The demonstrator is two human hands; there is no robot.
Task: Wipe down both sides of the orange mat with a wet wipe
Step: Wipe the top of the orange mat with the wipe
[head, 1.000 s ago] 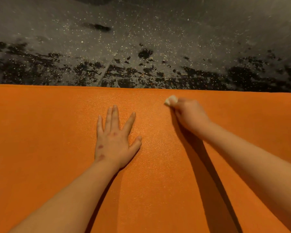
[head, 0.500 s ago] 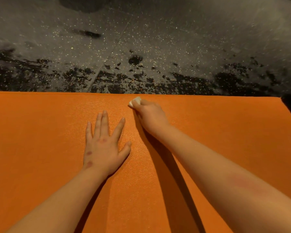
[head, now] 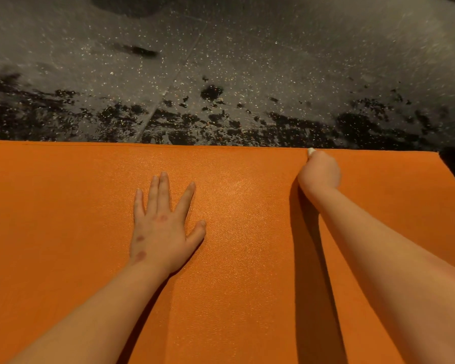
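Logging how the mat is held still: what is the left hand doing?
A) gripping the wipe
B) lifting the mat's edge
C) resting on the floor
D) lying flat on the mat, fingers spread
D: the left hand lies flat, fingers spread, on the orange mat.

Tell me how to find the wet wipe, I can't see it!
Find the big orange mat and follow its far edge towards the right. The right hand is curled there, and the wet wipe is the tiny white bit peeking from its grip, the only white thing on the orange.
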